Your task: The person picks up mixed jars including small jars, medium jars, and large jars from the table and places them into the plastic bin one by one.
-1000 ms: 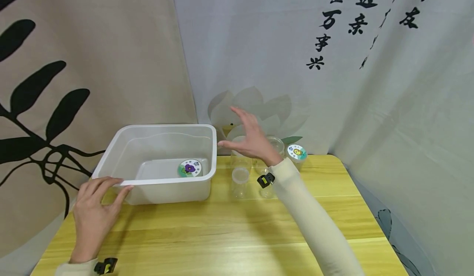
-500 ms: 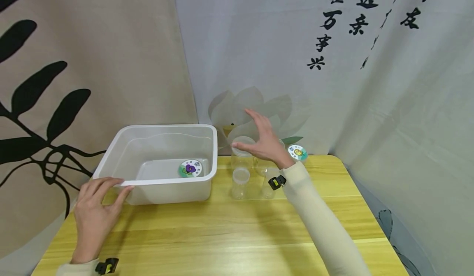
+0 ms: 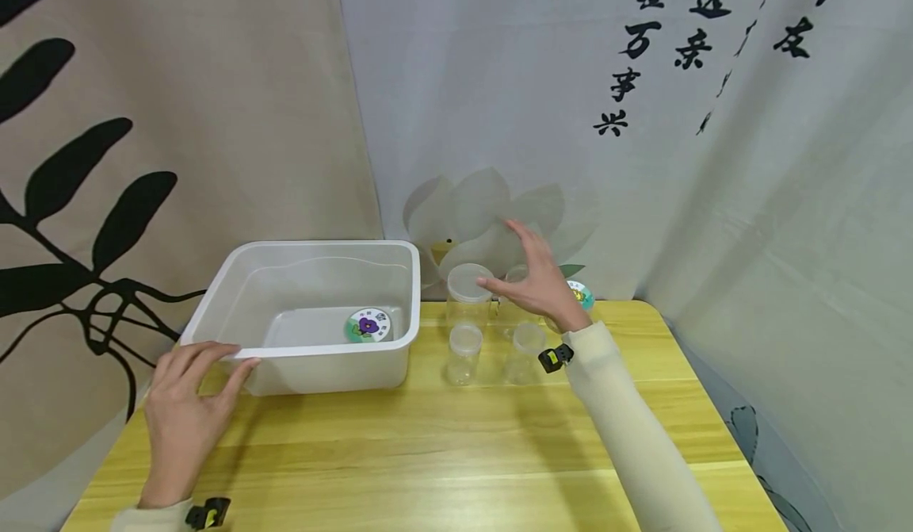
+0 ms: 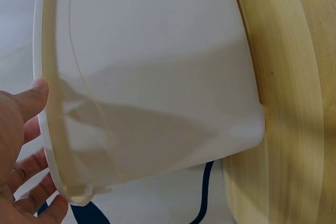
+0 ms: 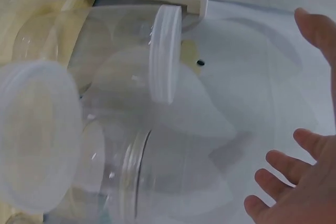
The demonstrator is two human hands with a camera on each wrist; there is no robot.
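The tub [image 3: 321,373] is sitting toward the back left of the table [image 3: 399,461], and we are gripping it at its near left corner with our left hand [image 3: 187,409], thumb and fingers pinching the rim between them. Inside the tub, near its right end, a purple-flower lid [image 3: 368,326] is facing up; whether a jar is standing under it, we cannot tell. Just right of the tub, our right hand [image 3: 538,282] is hanging among the clear jars, its thumb standing well away from its spread fingers; it is holding nothing, and from the right wrist we are seeing it apart from the jars. A large lidded jar [image 3: 468,290] is standing near the thumb, with another large jar [image 5: 134,174] beside it, partly hidden by the hand in the head view. In front of these, two small jars are standing side by side, a left one [image 3: 464,357] and a right one [image 3: 528,350]. Behind our wrist, a yellow-patterned lid [image 3: 583,294] is showing in part. Beyond the table, white cloth [image 3: 485,64] is hanging with black characters [image 3: 638,39], and black leaves [image 3: 78,169] are spreading across the left side.
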